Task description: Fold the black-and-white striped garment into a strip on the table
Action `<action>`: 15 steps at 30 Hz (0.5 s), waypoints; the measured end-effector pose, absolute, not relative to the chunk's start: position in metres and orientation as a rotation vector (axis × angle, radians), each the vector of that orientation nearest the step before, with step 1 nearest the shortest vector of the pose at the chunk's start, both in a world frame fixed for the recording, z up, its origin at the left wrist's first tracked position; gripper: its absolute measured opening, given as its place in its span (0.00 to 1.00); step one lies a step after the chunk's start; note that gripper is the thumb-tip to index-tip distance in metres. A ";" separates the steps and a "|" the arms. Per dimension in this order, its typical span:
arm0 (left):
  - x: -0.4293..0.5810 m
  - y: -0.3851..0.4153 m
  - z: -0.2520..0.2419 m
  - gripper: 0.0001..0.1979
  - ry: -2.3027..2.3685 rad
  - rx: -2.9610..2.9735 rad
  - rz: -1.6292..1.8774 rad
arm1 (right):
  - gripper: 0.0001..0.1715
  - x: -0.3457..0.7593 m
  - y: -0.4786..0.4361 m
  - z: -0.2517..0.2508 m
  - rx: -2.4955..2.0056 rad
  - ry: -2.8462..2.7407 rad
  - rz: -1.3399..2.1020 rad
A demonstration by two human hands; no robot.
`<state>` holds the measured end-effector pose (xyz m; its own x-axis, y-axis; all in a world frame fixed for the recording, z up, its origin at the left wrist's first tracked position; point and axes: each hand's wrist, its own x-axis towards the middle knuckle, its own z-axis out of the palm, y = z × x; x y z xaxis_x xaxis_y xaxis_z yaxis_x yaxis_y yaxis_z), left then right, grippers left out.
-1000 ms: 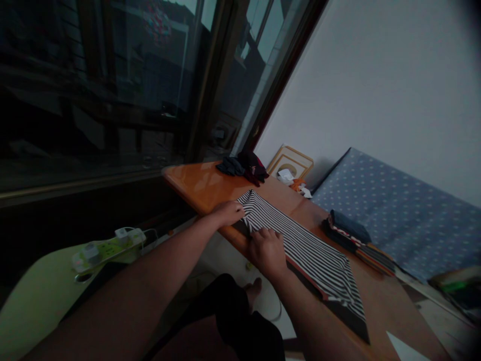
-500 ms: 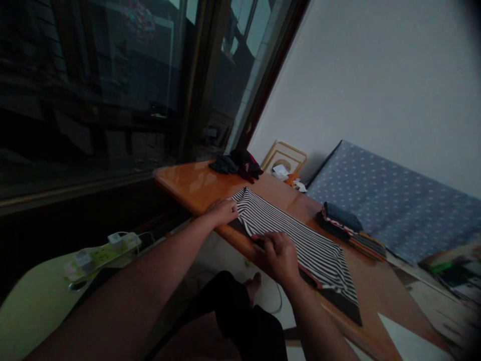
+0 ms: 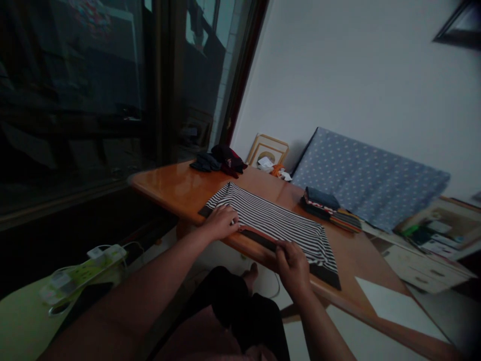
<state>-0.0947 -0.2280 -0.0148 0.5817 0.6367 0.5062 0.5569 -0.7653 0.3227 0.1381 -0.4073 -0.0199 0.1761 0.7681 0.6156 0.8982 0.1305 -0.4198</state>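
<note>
A black-and-white striped shirt (image 3: 278, 215) lies spread on the wooden table, its dark hem and a reddish-brown band along the near edge. My left hand (image 3: 223, 223) is at the shirt's near left part, its curled fingers closed on the cloth by the band. Further right, my right hand (image 3: 293, 265) pinches the dark edge of the shirt between thumb and fingers. The fingertips of both hands are partly hidden. A sleeve end with a dark cuff sticks out at each side of the shirt.
Folded clothes (image 3: 325, 203) are stacked behind the shirt, and dark crumpled clothes (image 3: 221, 159) lie at the far left. A white sheet (image 3: 398, 306) rests on the table (image 3: 161, 183) at right. A power strip (image 3: 82, 273) sits on a pale green surface at left.
The view has swung right. My left hand has shifted right along the shirt's near edge, uncovering the left cuff. My right hand now pinches the edge farther right, and the reddish-brown band shows between the hands.
</note>
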 end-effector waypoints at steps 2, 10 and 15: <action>-0.094 -0.230 -0.019 0.05 1.054 2.672 0.904 | 0.15 0.153 -0.418 -0.019 -1.654 -1.499 -0.211; -0.073 -0.237 -0.004 0.03 1.033 2.708 0.966 | 0.23 0.236 -0.470 -0.018 -1.720 -0.819 -0.215; -0.024 -0.262 0.004 0.05 0.741 2.692 0.968 | 0.25 0.260 -0.484 -0.035 -1.723 -0.659 -0.187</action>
<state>-0.0242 -0.2616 0.0037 0.6627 0.5133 0.5452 0.3921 -0.8582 0.3314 0.2595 -0.4837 -0.0346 0.8256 0.3255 0.4610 0.5191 -0.1179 -0.8465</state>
